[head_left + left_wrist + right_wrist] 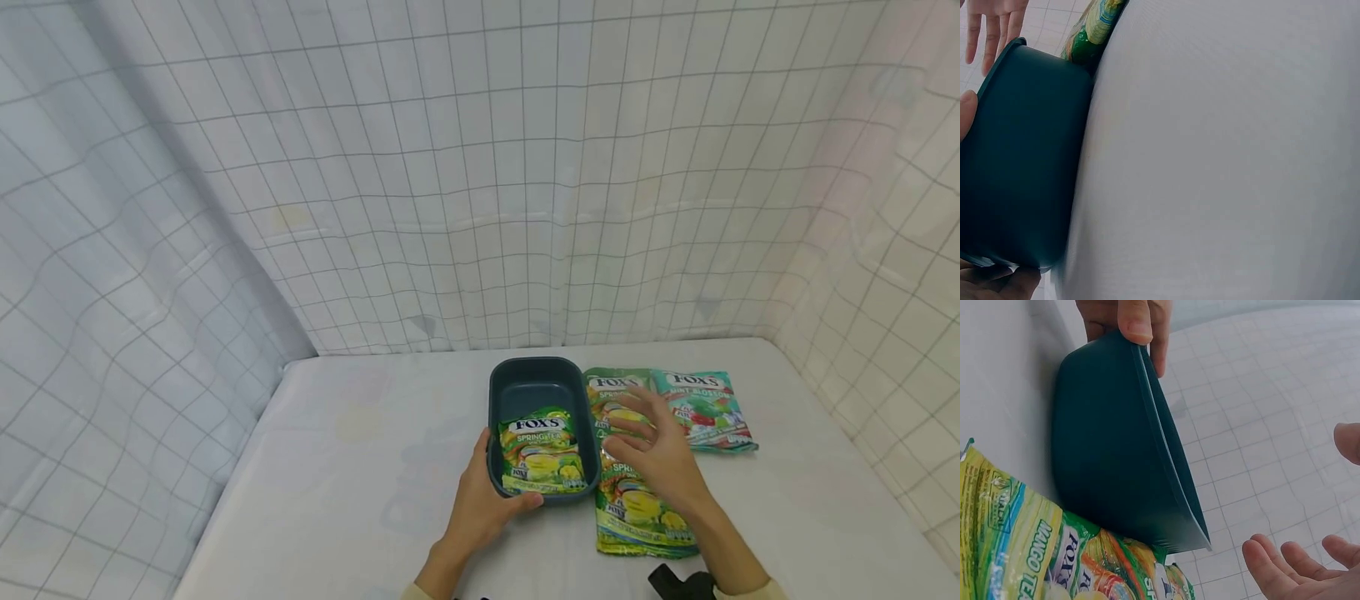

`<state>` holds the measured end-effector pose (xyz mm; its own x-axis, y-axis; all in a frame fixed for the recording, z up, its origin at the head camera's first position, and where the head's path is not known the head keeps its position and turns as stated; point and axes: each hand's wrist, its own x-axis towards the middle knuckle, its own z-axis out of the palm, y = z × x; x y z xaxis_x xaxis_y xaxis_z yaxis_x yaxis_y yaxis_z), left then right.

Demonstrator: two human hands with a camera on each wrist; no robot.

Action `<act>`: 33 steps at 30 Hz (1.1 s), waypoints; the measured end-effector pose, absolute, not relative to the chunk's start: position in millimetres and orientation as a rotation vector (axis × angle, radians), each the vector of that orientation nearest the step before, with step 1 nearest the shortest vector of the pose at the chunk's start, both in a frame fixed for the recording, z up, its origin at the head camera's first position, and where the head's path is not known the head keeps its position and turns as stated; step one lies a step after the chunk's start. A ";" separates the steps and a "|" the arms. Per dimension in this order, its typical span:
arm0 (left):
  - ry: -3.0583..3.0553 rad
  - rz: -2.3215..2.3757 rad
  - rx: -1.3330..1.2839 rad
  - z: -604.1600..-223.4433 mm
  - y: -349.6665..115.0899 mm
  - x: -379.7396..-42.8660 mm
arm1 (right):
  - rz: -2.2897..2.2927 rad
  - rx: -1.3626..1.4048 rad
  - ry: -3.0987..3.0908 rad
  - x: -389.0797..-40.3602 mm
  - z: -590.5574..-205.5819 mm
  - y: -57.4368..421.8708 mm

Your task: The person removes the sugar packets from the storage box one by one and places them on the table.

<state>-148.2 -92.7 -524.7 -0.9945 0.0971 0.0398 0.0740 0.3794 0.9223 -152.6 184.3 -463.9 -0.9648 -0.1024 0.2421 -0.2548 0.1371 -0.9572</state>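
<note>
Head view: teal bin (536,395) sits mid-desk (337,467), green pack (542,454) lying in its near part. I'd say keep the bin steady and pinch any loose pack by its edge, so it doesn't fold. My left fingers (477,471) grip the near left corner, thumb at the near rim. My right fingers (660,412) are spread above the far pack (609,398) and near pack (641,518), right of the bin; mint pack (705,408) farther right.

Left wrist view: fingers against bin, pressure can't tell.

Right wrist view: right fingers apart, holding nothing.
</note>
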 end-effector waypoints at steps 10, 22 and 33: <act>2.562 1.757 0.163 -525.5 -92.5 -148.4 | 1.973 0.463 -2.269 -162.3 -461.1 169.7; 2.568 1.757 0.179 -523.9 -93.2 -148.8 | 1.941 0.445 -2.372 -173.0 -457.6 156.0; 2.578 1.756 0.187 -525.3 -93.4 -149.5 | 1.906 0.414 -2.496 -179.2 -458.1 143.1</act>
<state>-149.5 -93.4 -525.3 -0.9927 0.1081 0.0533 0.0891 0.3609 0.9283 -179.2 143.1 -458.1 -0.9656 -0.2214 0.1367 -0.1902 0.2420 -0.9515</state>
